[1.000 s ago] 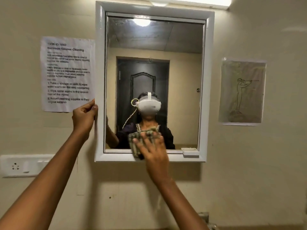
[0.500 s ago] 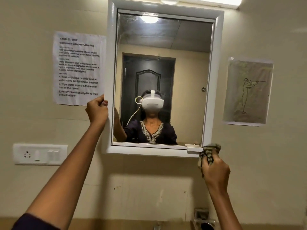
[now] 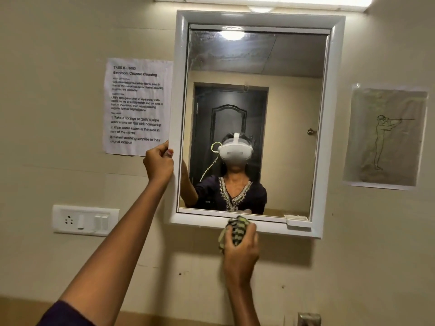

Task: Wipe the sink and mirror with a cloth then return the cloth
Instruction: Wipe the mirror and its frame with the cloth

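A white-framed mirror (image 3: 329,114) hangs on the beige wall, its glass showing smears near the top. My left hand (image 3: 158,164) grips the frame's left edge at mid height. My right hand (image 3: 240,251) is closed around a bunched green-and-dark patterned cloth (image 3: 236,228), pressed against the middle of the frame's bottom rail. The sink is out of view below.
A printed task sheet (image 3: 136,107) is taped left of the mirror, and a drawing on paper (image 3: 386,137) right of it. A white socket and switch plate (image 3: 85,220) sits lower left. A small white tab (image 3: 297,220) juts from the frame's lower right. A metal fitting (image 3: 308,319) shows at the bottom edge.
My right hand, with the cloth, left the lower glass, swept to the frame's bottom right corner, then came back left to the middle of the bottom rail. My left hand kept its hold.
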Demonstrator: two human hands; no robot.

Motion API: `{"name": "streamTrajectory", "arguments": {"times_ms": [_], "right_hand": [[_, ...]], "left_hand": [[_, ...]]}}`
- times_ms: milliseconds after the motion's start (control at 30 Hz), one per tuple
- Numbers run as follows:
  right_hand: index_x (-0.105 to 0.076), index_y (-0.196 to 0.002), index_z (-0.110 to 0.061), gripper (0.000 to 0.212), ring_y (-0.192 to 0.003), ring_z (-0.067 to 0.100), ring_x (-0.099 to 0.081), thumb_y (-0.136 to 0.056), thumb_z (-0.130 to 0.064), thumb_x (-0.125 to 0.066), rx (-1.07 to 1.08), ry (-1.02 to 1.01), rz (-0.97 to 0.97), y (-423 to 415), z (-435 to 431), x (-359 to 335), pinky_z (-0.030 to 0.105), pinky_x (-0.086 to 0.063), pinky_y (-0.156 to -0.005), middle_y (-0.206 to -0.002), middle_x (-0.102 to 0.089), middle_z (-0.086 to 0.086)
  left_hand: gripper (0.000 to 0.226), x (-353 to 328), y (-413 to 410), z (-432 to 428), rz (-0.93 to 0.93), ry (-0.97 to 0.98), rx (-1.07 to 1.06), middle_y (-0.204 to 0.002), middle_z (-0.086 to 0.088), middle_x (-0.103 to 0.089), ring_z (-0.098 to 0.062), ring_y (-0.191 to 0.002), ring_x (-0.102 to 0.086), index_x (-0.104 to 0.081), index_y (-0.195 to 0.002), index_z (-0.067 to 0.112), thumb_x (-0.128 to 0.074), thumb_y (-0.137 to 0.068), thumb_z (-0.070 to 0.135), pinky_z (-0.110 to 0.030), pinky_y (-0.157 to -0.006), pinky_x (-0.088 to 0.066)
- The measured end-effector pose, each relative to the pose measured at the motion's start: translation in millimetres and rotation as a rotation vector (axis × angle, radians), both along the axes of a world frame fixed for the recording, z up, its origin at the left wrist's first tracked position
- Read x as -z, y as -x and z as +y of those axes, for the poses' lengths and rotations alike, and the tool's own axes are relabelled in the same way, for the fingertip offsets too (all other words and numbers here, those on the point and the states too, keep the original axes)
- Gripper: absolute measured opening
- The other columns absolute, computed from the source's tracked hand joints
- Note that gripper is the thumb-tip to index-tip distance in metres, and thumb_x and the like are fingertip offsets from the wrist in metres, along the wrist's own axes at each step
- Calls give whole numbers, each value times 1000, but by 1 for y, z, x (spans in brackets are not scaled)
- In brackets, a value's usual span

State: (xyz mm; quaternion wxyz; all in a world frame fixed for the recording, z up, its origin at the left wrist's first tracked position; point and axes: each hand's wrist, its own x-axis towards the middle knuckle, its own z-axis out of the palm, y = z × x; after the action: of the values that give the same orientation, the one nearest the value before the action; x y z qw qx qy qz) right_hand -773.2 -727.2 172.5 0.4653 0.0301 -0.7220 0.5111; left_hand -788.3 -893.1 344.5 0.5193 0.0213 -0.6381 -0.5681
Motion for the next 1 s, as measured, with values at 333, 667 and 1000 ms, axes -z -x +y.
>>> {"name": "streamTrajectory", "arguments": {"times_ms": [333,667,1000], "right_hand": [[-48,-125,-21,49,-87,29,-64,-79,-23,-66,-221,-1100,43,-15,-58,-21,33,-52,-68,-109,-62,6],[-70,-97,-15,38,-81,32,-57,-60,-19,-80,518,-708,-140,-39,133,-106,29,-43,-60,-90,-67,10],[-65,-101,-18,26,-94,20,-51,-82,-35,-58,276,-895,-160,-31,57,-70,31,-45,-81,-106,-62,3]], "left_hand": [[33,-4,-2,-6,-43,34,14,-130,-15,-59,-27,-124,-53,-56,-124,2,-53,-91,6,-35,-107,-41],[30,-3,7,-14,-63,51,-10,-120,-16,-66,-27,-114,-59,-61,-118,1,-55,-89,6,-26,-95,-39],[27,-5,1,-9,-87,39,4,-115,-16,-68,-29,-111,-60,-63,-115,1,-52,-91,5,-25,-88,-38]]}}
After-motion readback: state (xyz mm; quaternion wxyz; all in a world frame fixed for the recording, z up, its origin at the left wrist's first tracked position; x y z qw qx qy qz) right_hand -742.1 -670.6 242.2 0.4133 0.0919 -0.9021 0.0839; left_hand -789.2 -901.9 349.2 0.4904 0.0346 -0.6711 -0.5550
